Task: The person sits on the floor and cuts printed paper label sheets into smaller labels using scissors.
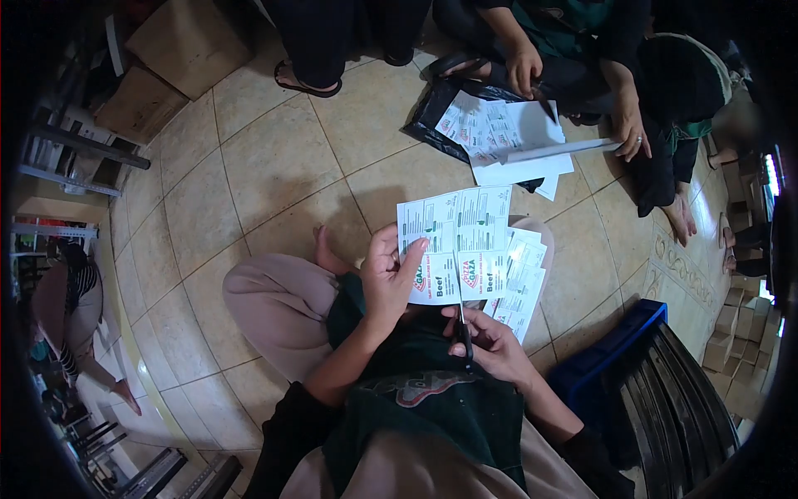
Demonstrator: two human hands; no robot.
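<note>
My left hand (pixel 389 279) pinches the left side of a printed sheet (pixel 482 218) with the thumb on top. Red and green "Pizza Gaza" and "Beef" labels cover this sheet. My right hand (pixel 492 343) is closed around the black handles of a pair of scissors (pixel 463 334). Their blades point away from me into the sheet's lower edge, and a slit runs between the two label columns. More printed sheets (pixel 525 284) lie by my right leg, partly hidden behind the held one.
Across from me, a co-worker's hands (pixel 524 68) hold a dark-bladed tool and white paper above a pile of printed sheets (pixel 478 125) on black plastic. A blue crate (pixel 611 343) stands at my right. Cardboard boxes (pixel 187 46) sit at the far left on the tiled floor (pixel 278 158).
</note>
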